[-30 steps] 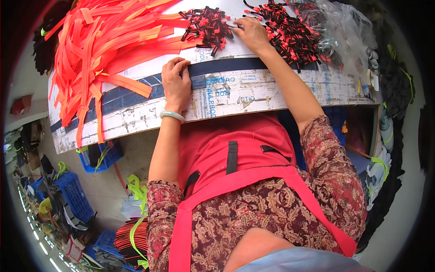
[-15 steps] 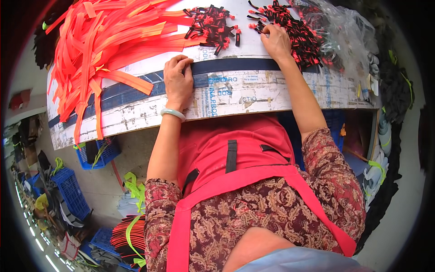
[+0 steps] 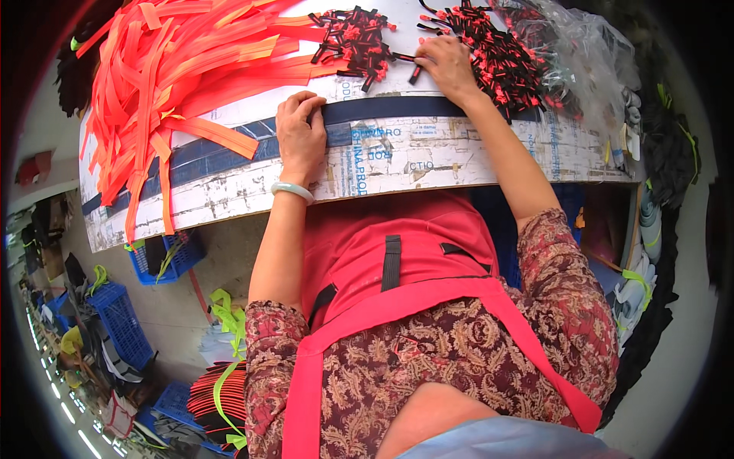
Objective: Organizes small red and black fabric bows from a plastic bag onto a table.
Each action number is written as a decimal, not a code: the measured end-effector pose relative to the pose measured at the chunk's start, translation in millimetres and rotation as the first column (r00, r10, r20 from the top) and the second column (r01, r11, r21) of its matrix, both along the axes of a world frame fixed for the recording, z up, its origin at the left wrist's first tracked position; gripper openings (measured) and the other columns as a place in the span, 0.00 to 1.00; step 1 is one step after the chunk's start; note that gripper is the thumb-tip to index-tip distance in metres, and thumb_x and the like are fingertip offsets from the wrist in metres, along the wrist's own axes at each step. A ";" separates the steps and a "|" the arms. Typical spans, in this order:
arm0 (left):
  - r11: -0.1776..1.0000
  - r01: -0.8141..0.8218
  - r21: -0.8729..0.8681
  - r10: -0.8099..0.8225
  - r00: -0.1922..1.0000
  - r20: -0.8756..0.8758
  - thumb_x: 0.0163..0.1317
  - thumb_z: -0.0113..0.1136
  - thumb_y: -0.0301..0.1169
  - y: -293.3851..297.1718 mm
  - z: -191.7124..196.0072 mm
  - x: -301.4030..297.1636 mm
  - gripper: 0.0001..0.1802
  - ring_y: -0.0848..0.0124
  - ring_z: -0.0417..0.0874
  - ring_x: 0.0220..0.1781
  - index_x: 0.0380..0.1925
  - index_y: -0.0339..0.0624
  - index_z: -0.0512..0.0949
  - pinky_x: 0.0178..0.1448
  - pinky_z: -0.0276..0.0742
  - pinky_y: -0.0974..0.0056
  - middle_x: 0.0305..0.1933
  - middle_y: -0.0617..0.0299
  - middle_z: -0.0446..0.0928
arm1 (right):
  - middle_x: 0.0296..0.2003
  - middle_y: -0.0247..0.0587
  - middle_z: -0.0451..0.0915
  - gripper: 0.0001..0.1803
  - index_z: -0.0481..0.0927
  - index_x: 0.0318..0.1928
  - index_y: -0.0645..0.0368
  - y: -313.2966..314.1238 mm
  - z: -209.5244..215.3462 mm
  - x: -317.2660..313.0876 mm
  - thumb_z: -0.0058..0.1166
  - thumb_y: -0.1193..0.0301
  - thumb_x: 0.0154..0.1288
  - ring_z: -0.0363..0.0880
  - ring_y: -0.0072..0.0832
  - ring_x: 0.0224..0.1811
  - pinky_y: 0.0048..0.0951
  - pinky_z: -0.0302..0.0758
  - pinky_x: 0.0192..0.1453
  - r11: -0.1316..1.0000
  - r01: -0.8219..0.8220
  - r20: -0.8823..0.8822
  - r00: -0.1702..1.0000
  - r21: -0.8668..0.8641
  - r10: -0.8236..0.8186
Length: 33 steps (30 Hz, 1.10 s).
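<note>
Head view: black-red pile [image 3: 508, 70] lies between right hand [image 3: 449, 69] and clear plastic [image 3: 592, 47].

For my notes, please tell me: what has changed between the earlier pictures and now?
The bare right hand moved right, toward the larger pile of small black-and-red strips, then partly back left, toward the smaller black-and-red pile. Small black strips now show at its fingertips; its grip is unclear. The bare left hand and the long, flat orange strips stayed as they were.
</note>
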<state>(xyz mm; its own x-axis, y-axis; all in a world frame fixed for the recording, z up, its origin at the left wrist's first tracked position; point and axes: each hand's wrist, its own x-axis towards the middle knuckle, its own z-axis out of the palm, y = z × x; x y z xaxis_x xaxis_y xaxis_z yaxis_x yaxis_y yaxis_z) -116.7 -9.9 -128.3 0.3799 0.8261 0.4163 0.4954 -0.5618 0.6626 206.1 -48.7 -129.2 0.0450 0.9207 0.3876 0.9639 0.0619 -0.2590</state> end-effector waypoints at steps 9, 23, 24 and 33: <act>1.000 -0.006 -0.006 0.006 1.000 -0.004 0.60 0.62 0.23 0.9 -1.2 0.2 0.07 0.60 0.78 0.52 0.37 0.42 0.85 0.59 0.73 0.60 0.46 0.62 0.81 | 0.53 0.39 0.81 0.17 0.85 0.51 0.52 8.0 24.6 8.3 0.62 0.61 0.64 0.77 0.40 0.58 0.40 0.71 0.65 0.997 -0.004 -0.086 0.996 -0.079 -0.003; 1.000 -0.011 -0.022 0.011 1.000 0.002 0.61 0.62 0.23 0.7 0.1 1.0 0.06 0.60 0.78 0.53 0.37 0.42 0.85 0.60 0.73 0.60 0.47 0.61 0.81 | 0.37 0.41 0.87 0.12 0.86 0.41 0.57 11.4 12.6 -13.9 0.62 0.64 0.60 0.85 0.32 0.41 0.31 0.78 0.50 0.974 0.033 -0.491 0.859 -0.226 -0.143; 1.000 -0.002 -0.014 0.002 1.000 0.007 0.61 0.61 0.23 1.4 -0.5 1.4 0.06 0.60 0.78 0.53 0.37 0.42 0.85 0.60 0.73 0.60 0.47 0.62 0.81 | 0.38 0.41 0.86 0.13 0.85 0.42 0.56 10.2 13.0 -7.9 0.63 0.62 0.61 0.85 0.33 0.41 0.33 0.78 0.49 0.966 0.003 -0.466 0.875 -0.258 -0.127; 1.000 0.004 -0.001 -0.004 1.000 -0.004 0.61 0.61 0.23 0.7 -0.7 2.5 0.06 0.60 0.78 0.52 0.37 0.42 0.85 0.60 0.73 0.60 0.46 0.62 0.81 | 0.42 0.44 0.83 0.14 0.85 0.45 0.52 33.0 6.8 -9.1 0.59 0.60 0.65 0.83 0.43 0.46 0.41 0.78 0.51 0.977 0.191 -0.330 0.920 -0.095 -0.212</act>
